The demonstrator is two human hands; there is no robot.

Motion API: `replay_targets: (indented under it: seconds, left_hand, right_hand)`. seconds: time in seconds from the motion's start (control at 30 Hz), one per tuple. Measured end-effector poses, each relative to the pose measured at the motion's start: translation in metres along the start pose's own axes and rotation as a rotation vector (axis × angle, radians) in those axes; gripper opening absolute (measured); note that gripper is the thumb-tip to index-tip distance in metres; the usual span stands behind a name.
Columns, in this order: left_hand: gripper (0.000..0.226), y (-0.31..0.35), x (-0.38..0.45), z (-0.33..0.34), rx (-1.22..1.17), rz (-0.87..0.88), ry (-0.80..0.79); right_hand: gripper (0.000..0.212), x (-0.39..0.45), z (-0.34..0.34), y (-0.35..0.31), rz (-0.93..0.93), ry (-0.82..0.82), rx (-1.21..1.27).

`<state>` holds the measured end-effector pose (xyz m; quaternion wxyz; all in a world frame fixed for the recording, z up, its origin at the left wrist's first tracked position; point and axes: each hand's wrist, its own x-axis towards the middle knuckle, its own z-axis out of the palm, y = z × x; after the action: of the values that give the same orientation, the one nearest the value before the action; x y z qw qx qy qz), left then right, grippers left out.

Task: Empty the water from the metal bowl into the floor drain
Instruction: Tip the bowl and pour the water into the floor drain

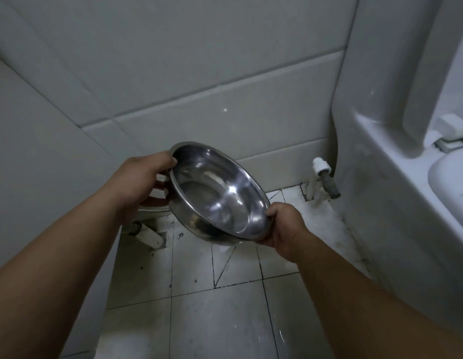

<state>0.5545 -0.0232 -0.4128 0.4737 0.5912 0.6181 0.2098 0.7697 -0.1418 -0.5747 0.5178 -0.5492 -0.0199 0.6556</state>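
Overhead, each hand — left hand (142, 177), right hand (284, 229) — grips the tilted metal bowl (220, 198) by opposite rim edges.

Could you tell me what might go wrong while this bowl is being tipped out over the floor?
1. The metal bowl is held only by its rim, left hand and right hand; wet steel could slip.
2. No drain grate is visible under the bowl, so water may spread over the floor tiles.

Dim tiled bathroom corner

Large pale wall tiles (225, 73) meet a grimy white floor (220, 320) with dark grout. A white toilet (396, 161) stands right; a white pipe valve (321, 169) sits beside its base.
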Motion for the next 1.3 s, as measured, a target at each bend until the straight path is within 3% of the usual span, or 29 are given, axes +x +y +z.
replay_targets:
  seconds: [0.13,0.23,0.37,0.47,0.5,0.57,0.63,0.83,1.03,1.13,1.3]
  left_hand:
    - [0.025,-0.015,-0.015,0.004,-0.12,-0.038,0.001]
    - [0.028,-0.027,-0.021,0.01,-0.16,-0.063,-0.033]
    - [0.033,-0.043,-0.027,0.012,-0.204,-0.083,-0.022]
    - [0.034,-0.049,-0.034,0.015,-0.235,-0.096,-0.022]
    - [0.034,-0.051,-0.036,0.017,-0.255,-0.106,-0.025]
    - [0.033,-0.055,-0.04,0.017,-0.298,-0.12,-0.029]
    - [0.032,-0.059,-0.043,0.017,-0.331,-0.128,-0.032]
    - [0.036,-0.073,-0.056,0.019,-0.389,-0.118,-0.066]
    - [0.04,-0.085,-0.064,0.017,-0.428,-0.094,-0.057]
    - [0.04,-0.088,-0.061,0.013,-0.424,-0.099,-0.049]
    - [0.039,-0.097,-0.055,0.004,-0.443,-0.141,-0.062]
  right_hand:
    - [0.032,-0.011,-0.016,-0.027,-0.057,-0.011,-0.155]
    - [0.016,-0.02,-0.025,-0.045,-0.121,0.012,-0.305]
    - [0.021,-0.033,-0.023,-0.066,-0.19,0.036,-0.434]
    - [0.01,-0.041,-0.022,-0.079,-0.203,0.087,-0.464]
    - [0.018,-0.044,-0.022,-0.082,-0.208,0.105,-0.479]
    - [0.061,-0.046,-0.019,-0.089,-0.217,0.127,-0.524]
    - [0.075,-0.05,-0.014,-0.096,-0.228,0.155,-0.573]
    - [0.027,-0.062,-0.006,-0.103,-0.341,0.213,-0.716]
    - [0.029,-0.063,-0.009,-0.083,-0.369,0.196,-0.647]
    - [0.02,-0.063,-0.007,-0.073,-0.396,0.166,-0.574]
    - [0.039,-0.061,-0.007,-0.063,-0.298,-0.015,-0.501]
